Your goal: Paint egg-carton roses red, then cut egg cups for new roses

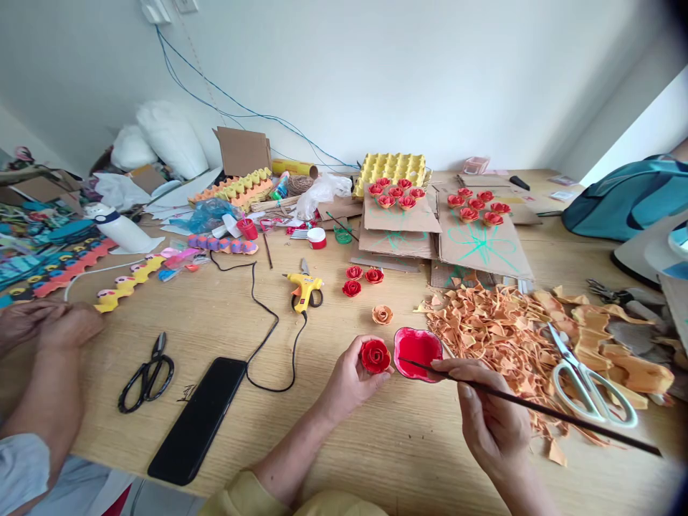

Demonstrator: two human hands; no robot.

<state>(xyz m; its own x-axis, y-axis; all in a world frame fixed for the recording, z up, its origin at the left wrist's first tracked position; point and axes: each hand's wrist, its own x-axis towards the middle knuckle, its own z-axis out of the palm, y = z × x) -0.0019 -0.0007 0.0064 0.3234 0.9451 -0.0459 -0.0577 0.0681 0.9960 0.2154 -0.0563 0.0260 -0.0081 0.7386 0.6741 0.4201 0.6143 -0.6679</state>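
A red paper rose [375,356] is held between the fingers of my left hand [349,380], just left of the paint dish. My right hand [497,416] grips a long dark paintbrush [559,410], its tip down in the dish [398,364] of red paint. Behind the dish lies an unpainted orange rose [383,314]. Farther back are a few red roses [352,288] on the table. To the right of the dish spreads a heap of orange carton scraps [484,326], partly behind my right hand.
White-handled scissors [588,387] lie at the right. Leftward are a yellow glue gun [306,289] with its cord, a black phone [198,419] and black scissors [147,376]. Cardboard pieces [481,247] bear more red roses. Another person's hands [69,326] rest at the left edge.
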